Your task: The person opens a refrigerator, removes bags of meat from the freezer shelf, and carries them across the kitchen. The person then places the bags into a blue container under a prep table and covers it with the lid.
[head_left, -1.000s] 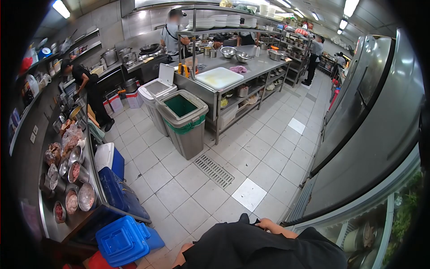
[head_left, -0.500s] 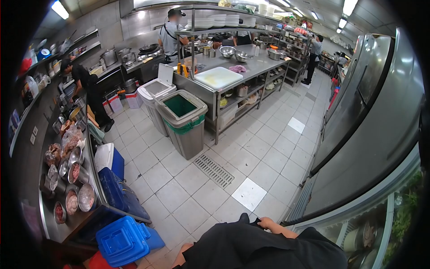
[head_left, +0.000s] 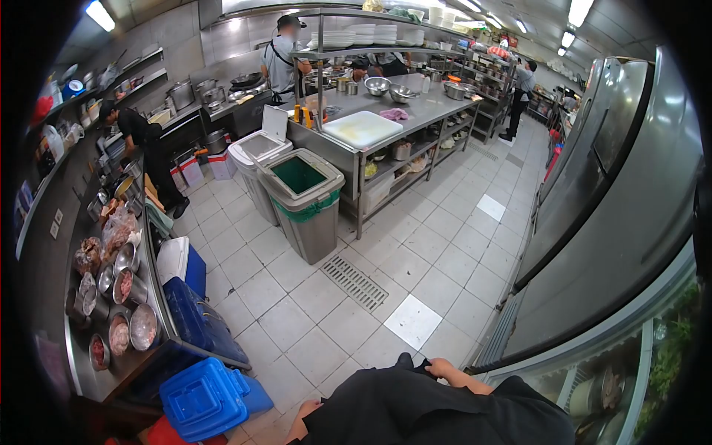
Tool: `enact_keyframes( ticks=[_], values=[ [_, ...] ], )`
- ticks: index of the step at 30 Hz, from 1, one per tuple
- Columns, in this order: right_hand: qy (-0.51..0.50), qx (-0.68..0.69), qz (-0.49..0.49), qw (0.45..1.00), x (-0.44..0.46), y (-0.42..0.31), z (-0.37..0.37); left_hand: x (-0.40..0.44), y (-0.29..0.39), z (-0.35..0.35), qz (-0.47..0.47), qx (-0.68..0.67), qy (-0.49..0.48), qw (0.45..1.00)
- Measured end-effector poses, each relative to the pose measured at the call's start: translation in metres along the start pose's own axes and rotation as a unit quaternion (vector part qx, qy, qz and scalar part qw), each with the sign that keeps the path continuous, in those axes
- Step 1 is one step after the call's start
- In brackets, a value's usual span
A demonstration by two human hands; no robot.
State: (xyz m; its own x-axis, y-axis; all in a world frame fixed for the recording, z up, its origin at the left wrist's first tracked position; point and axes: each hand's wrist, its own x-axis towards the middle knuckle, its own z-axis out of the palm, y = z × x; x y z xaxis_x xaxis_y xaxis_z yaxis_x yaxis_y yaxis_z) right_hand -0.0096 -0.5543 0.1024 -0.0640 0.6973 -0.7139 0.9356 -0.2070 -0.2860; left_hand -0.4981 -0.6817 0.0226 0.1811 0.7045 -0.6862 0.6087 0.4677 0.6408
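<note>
My right hand (head_left: 439,368) is in front of my body at the bottom of the head view. Its fingers are closed on an edge of the black apron (head_left: 393,400) that I wear. At the other side of the apron, my left hand (head_left: 310,407) shows only in part. The black cloth covers its fingers, so their position is hidden. Both hands hang above the tiled floor (head_left: 348,326), near a dark shoe tip (head_left: 404,360).
Grey bins (head_left: 308,215) stand at the end of a steel worktable (head_left: 437,111). Left, a counter (head_left: 93,378) bears bowls of meat (head_left: 142,326); a blue lidded container (head_left: 196,397) stands below. A steel refrigerator (head_left: 593,200) lines the right. Several co-workers (head_left: 278,67) stand farther back.
My left hand has risen slightly and shows more beside the apron. My right hand has barely moved. Co-workers at the back have shifted a little.
</note>
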Motion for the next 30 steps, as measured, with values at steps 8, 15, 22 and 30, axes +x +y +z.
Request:
enact_keyframes(
  ticks=[8, 15, 22, 30],
  values=[
    [0.031, -0.02, -0.05, 0.998, 0.004, 0.002, 0.003, 0.001, 0.001, 0.002, 0.002, -0.003, -0.002, 1.0],
    [0.039, -0.022, -0.027, 0.999, 0.003, 0.005, 0.005, -0.002, 0.007, 0.003, 0.008, -0.01, 0.0, 1.0],
    [0.051, -0.01, -0.032, 0.998, 0.005, 0.01, 0.01, -0.011, 0.037, -0.005, 0.02, -0.021, 0.011, 1.0],
    [0.054, -0.013, -0.031, 0.998, -0.002, 0.005, 0.006, -0.015, 0.052, -0.007, -0.083, -0.177, 0.024, 0.98]
  ],
)
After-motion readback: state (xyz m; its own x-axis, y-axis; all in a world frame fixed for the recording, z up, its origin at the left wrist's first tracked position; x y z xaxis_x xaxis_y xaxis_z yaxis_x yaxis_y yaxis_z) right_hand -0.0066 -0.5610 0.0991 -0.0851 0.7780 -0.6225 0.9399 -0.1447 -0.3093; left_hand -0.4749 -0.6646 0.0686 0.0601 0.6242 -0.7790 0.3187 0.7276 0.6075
